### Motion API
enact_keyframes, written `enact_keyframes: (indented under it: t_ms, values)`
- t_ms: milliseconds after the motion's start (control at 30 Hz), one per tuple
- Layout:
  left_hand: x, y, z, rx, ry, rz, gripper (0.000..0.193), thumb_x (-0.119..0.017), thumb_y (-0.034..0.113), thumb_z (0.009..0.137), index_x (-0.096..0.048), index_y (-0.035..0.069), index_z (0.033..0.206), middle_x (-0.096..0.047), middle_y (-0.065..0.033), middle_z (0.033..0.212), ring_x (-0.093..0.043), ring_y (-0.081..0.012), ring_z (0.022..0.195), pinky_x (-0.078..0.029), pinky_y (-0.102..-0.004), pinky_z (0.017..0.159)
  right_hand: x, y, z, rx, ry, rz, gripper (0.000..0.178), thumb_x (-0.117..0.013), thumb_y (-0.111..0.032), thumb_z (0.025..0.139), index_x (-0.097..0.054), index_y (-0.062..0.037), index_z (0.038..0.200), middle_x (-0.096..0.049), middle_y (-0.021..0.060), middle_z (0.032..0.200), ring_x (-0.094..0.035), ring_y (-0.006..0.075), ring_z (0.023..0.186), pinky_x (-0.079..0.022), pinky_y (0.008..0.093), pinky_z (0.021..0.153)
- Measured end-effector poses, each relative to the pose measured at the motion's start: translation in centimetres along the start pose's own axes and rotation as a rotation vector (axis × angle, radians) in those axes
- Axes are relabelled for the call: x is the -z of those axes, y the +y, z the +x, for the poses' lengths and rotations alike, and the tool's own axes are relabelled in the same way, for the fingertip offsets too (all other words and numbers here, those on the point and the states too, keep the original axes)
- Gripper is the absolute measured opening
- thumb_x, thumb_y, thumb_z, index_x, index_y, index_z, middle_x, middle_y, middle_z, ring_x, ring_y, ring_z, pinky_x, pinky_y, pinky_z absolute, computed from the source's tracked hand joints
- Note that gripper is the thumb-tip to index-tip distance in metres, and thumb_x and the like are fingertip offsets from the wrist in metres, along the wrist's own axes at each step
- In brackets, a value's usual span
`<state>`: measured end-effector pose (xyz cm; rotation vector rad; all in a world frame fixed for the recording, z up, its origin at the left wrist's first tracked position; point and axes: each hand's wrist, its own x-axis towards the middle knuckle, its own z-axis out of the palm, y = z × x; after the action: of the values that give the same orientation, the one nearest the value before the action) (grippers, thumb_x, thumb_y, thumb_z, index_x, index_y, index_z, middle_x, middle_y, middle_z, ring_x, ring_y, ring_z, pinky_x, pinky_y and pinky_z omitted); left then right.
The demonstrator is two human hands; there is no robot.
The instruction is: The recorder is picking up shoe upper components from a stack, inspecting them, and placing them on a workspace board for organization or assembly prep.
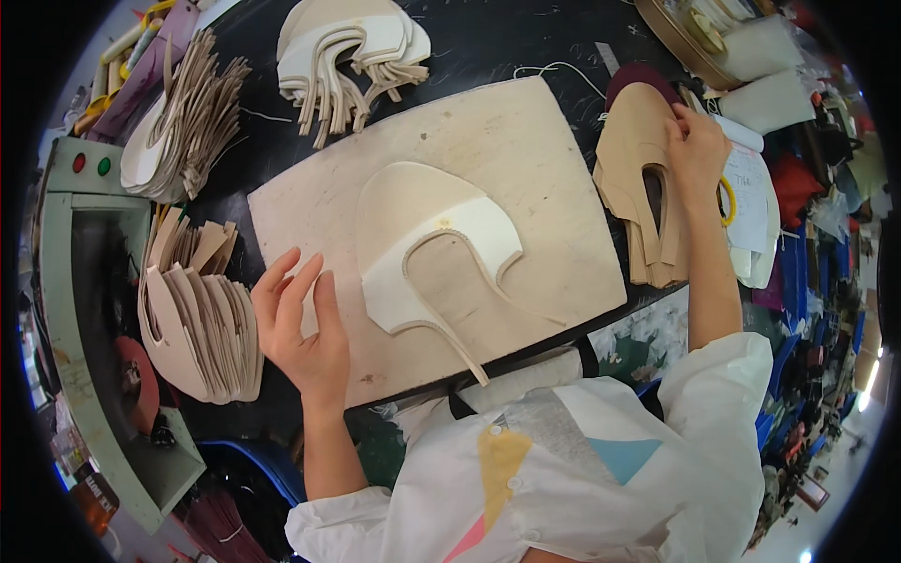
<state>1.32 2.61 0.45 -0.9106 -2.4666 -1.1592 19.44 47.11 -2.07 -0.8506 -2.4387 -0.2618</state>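
Note:
A cream shoe-upper piece (413,188) with a white reinforcing band and a curved cut-out lies flat on a beige board (563,188). My left hand (305,328) hovers at the board's left edge, fingers spread, holding nothing. At the right, my right hand (699,155) is closed at the edge of a stack of tan shoe-upper pieces (638,131), its fingers pinching the side of the pile. How many layers they grip is hidden. A dark maroon piece (648,77) shows under the far end of that stack.
More upper pieces stand in a pile at the far middle (352,42), a fanned bundle at the far left (183,122) and a stack at the left (202,328). A green metal machine housing (61,235) borders the left. Papers (746,206) and a yellow-handled tool (727,200) lie at the right.

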Motion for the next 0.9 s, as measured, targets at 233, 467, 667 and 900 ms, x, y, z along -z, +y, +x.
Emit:
enact_keyframes:
  t_ms: [233, 467, 667, 900]
  values:
    - [0.5, 3.0, 5.8, -0.209, 0.142, -0.459, 0.041, -0.077, 0.008, 0.081, -0.062, -0.009, 0.116, -0.067, -0.0186, 0.113, -0.064, -0.0274, 0.103, -0.048, -0.0352, 0.093, 11.8, -14.7, 3.2, 0.324, 0.219, 0.679, 0.014, -0.064, -0.003, 0.092, -0.068, -0.0012, 0.105, -0.07, 0.0074, 0.098, -0.066, 0.014, 0.083, -0.051, 0.023, 0.074]
    - [3.8, 7.3, 8.1, 0.19, -0.31, -0.907, 0.047, -0.062, 0.013, 0.094, -0.049, -0.007, 0.135, -0.064, -0.016, 0.12, -0.061, -0.0209, 0.113, -0.043, -0.0301, 0.1, 16.9, -18.8, 3.6, 0.077, -0.242, 1.387, 0.026, -0.06, -0.007, 0.096, -0.06, 0.002, 0.12, -0.067, 0.007, 0.104, -0.063, 0.0107, 0.09, -0.05, 0.0223, 0.079]
    - [0.1, 3.6, 3.0, 0.589, -0.383, -0.61, 0.052, -0.062, -0.001, 0.092, -0.047, 0.001, 0.141, -0.063, 0.0004, 0.076, -0.05, 0.0001, 0.064, -0.039, -0.0169, 0.055, 7.8, -22.0, 0.3, -0.193, -0.898, 1.239, 0.018, -0.07, -0.017, 0.09, -0.068, 0.0008, 0.095, -0.068, 0.0005, 0.078, -0.057, 0.0037, 0.063, -0.046, 0.0202, 0.057]
    - [-4.8, -0.3, -1.1, 0.26, -0.187, -0.148, 0.016, -0.074, 0.001, 0.082, -0.075, 0.003, 0.098, -0.065, -0.0078, 0.074, -0.054, -0.0102, 0.057, -0.041, -0.0231, 0.051, 2.0, -23.4, -3.2, -0.035, -0.787, 0.955, 0.023, -0.071, -0.022, 0.086, -0.066, 0.0003, 0.087, -0.065, 0.0178, 0.07, -0.064, 0.0291, 0.058, -0.049, 0.0353, 0.054]
